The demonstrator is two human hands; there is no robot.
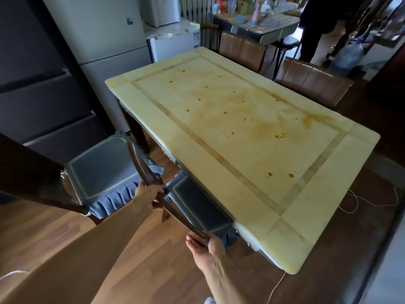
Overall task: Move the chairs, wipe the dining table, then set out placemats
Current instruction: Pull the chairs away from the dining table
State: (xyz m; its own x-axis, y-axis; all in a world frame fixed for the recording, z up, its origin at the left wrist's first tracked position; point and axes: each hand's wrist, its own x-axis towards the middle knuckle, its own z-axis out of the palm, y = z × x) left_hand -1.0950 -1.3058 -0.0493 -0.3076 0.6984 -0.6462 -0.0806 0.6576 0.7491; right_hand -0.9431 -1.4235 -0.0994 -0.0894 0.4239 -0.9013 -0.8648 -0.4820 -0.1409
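Seat of the near chair [197, 207] half out of sight beneath the counter [153, 128]; standing person [315, 25] headless at the top edge.

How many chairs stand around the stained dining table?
4. Near side: a blue-cushioned chair held by the left hand and right hand, and another blue-cushioned chair beside it. Far side: a brown chair and a second brown chair. Others may be hidden.
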